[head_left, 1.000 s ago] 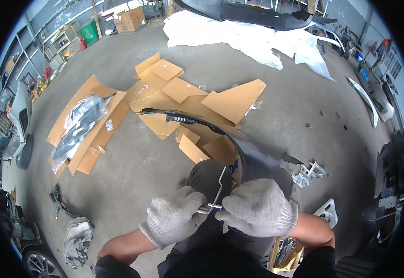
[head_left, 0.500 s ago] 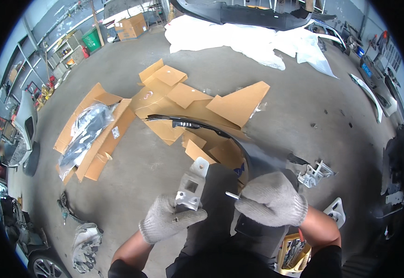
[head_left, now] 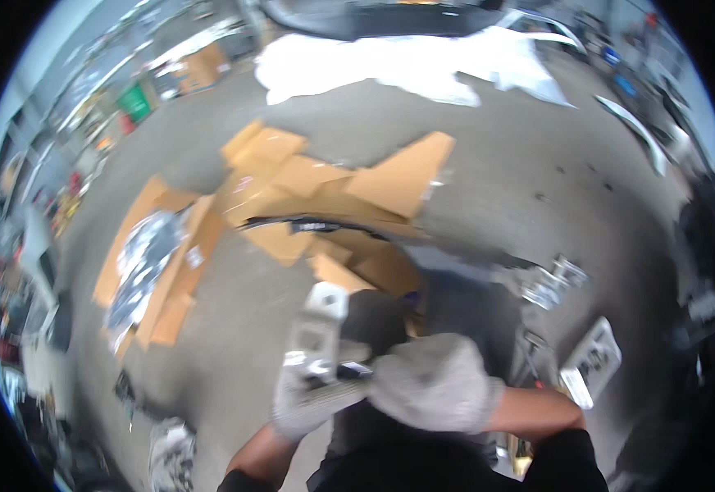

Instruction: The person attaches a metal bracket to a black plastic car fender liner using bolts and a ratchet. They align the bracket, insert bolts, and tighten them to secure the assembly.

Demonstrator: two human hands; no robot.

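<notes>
My left hand, in a grey knit glove, holds a pale metal bracket with a rounded, holed tab at its top and a square opening below. My right hand, gloved alike, is closed, its fingertips pressed close to the bracket's lower end. The thin silver rod seen in it earlier is mostly lost in motion blur; a shiny piece shows between the two hands. Just beyond them a dark car fender rests over flattened cardboard, its curved edge reaching left.
An opened carton with a plastic-wrapped part lies at left. White sheeting spreads at the far side beneath a dark bumper. To my right are silver metal pieces, a hammer and a white holed panel.
My right hand has moved left to meet the bracket in my left hand. The whole view has shifted and blurred; the hammer at my right has come into sight.
</notes>
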